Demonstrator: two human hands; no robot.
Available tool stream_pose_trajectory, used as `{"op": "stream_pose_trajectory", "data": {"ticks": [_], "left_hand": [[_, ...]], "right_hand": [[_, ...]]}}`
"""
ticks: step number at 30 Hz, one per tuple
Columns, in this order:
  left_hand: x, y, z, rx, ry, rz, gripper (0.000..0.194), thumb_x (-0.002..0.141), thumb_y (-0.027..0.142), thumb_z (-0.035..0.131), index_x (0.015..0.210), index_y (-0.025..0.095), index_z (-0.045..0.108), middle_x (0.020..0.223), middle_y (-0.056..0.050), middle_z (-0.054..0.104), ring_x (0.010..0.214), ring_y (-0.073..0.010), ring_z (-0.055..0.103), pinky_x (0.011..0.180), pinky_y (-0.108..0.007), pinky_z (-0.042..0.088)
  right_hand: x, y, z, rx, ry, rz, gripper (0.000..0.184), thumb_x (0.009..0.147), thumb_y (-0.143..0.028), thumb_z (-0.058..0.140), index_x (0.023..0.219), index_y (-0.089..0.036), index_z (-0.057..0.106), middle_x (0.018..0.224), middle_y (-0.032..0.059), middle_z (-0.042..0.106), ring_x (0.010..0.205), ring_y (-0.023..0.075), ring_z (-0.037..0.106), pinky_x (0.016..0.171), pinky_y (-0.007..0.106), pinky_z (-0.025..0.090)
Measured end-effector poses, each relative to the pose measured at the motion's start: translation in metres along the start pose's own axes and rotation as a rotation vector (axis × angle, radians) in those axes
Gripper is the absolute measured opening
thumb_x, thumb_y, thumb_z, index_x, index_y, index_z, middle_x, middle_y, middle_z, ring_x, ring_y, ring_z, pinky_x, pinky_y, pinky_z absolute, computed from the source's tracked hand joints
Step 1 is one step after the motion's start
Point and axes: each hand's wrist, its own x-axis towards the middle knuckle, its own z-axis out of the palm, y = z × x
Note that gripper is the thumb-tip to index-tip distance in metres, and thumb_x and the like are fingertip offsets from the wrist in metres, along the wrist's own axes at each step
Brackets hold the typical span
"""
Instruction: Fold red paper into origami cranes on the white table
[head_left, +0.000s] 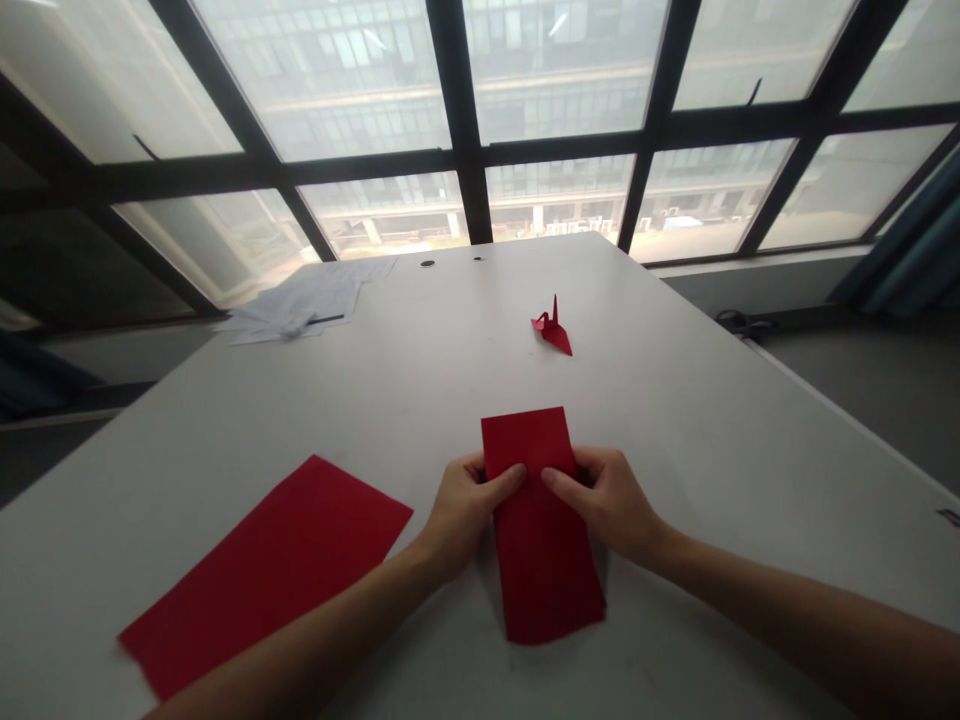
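Between my two hands is a folded sheet of red paper (546, 560), long and narrow, lifted a little off the white table. My left hand (469, 505) grips its left edge, thumb on top and fingers behind. On the right edge my right hand (611, 500) pinches it the same way, the two thumbs nearly meeting. The paper's near end curves slightly, and its layers are a bit apart at the lower right corner. A flat red sheet (277, 560) lies to the left, partly covered by my left forearm. Beyond my hands stands a red origami crane (553, 332).
The white table (420, 380) reaches to a wall of dark-framed windows (469, 120). White papers (307, 300) with a dark pen (327, 319) on them lie at the far left. Two small dark round spots are near the far edge. Dark cables (742, 322) sit beyond the right edge.
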Motion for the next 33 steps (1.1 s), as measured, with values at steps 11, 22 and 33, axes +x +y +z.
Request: {"op": "stream_pose_trajectory", "data": {"ticks": [11, 22, 33], "left_hand": [[0.003, 0.005, -0.009, 0.865, 0.158, 0.590, 0.056, 0.093, 0.027, 0.059, 0.146, 0.027, 0.041, 0.155, -0.011, 0.038, 0.141, -0.0279, 0.039, 0.115, -0.050, 0.036], [-0.007, 0.010, -0.007, 1.433, -0.340, 0.593, 0.049, 0.090, 0.033, 0.061, 0.138, 0.027, 0.054, 0.144, -0.008, 0.053, 0.140, -0.0297, 0.040, 0.121, -0.054, 0.020], [-0.006, 0.010, -0.009, 1.474, -0.357, 0.547, 0.050, 0.091, 0.032, 0.059, 0.140, 0.028, 0.052, 0.150, -0.007, 0.047, 0.145, -0.0309, 0.032, 0.122, -0.056, 0.012]], "right_hand": [[0.013, 0.006, -0.012, -0.548, 0.050, 0.029, 0.028, 0.090, -0.034, 0.056, 0.071, -0.017, 0.067, 0.070, 0.0044, 0.070, 0.062, 0.0175, 0.061, 0.054, 0.027, 0.043], [0.002, -0.002, -0.039, -1.033, 0.048, -0.294, 0.028, 0.091, -0.014, 0.050, 0.113, -0.021, 0.066, 0.112, 0.0093, 0.064, 0.105, 0.0231, 0.060, 0.092, 0.039, 0.050], [-0.013, 0.009, -0.057, -1.130, -0.295, -0.480, 0.035, 0.093, -0.021, 0.058, 0.127, -0.027, 0.063, 0.134, 0.0074, 0.059, 0.118, 0.0278, 0.052, 0.101, 0.050, 0.046]]}}
